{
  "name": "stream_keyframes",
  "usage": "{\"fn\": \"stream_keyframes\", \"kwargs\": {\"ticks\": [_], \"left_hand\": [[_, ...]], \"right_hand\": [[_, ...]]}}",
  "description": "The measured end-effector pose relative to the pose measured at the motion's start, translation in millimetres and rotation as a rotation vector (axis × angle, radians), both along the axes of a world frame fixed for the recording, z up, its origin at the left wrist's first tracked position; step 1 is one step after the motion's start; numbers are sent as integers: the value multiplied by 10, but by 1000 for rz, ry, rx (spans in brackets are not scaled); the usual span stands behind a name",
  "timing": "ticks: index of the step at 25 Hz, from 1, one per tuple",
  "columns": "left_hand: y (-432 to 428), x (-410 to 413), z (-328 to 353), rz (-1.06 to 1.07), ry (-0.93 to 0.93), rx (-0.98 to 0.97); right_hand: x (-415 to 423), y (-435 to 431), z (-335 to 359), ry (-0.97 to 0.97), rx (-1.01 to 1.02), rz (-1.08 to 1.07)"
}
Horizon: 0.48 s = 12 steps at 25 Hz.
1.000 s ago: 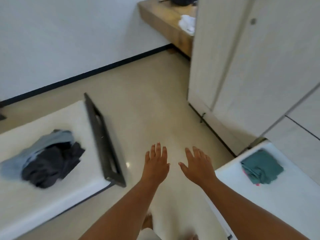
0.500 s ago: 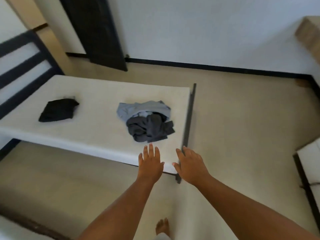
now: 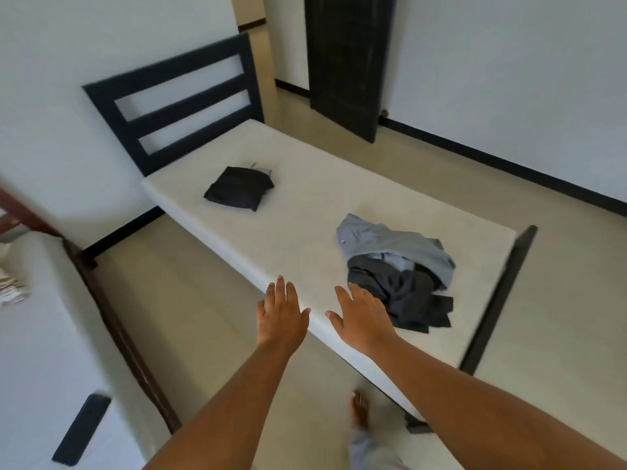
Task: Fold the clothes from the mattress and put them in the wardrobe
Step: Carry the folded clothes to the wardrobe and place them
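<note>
From the head camera I see both of the person's arms stretched forward over the near long edge of the mattress [image 3: 298, 212]. The left hand [image 3: 280, 312] has a flat, spread grip with the fingers extended and nothing in it; it hangs over the mattress edge, and I cannot tell whether it touches. The right hand [image 3: 361, 317] is likewise splayed wide and empty, palm down over the mattress top, its fingertips near the dark edge of the crumpled pile [image 3: 398, 269] without clearly touching it. That pile, a light blue garment draped over a dark grey one, lies unfolded on the mattress toward the foot end, close to the black footboard [image 3: 498, 296]. Well apart from it, nearer the black slatted headboard [image 3: 176, 106], a folded dark garment [image 3: 237, 188] rests flat on the mattress with a bit of pale blue cloth showing at its far corner. Beyond the bed a dark door [image 3: 346, 59] stands against the white wall. At the left of the view is part of a second bed [image 3: 37, 351] with a brown wooden rim, and a small black object [image 3: 81, 429] lies on it. One bare foot [image 3: 359, 407] stands on the beige floor beside the mattress.
</note>
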<state>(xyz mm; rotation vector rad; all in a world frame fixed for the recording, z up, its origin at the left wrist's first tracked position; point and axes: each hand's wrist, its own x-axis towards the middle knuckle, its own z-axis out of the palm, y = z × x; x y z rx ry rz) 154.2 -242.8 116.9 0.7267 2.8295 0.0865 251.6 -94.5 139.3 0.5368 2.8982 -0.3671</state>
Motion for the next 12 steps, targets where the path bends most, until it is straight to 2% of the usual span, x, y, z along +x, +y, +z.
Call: {"fn": "stream_keyframes", "kwargs": {"ticks": [12], "left_hand": [[733,-2058,-18,175,-103,-15]], "right_hand": [[-2408,977,-99,-5,-58,174]]}}
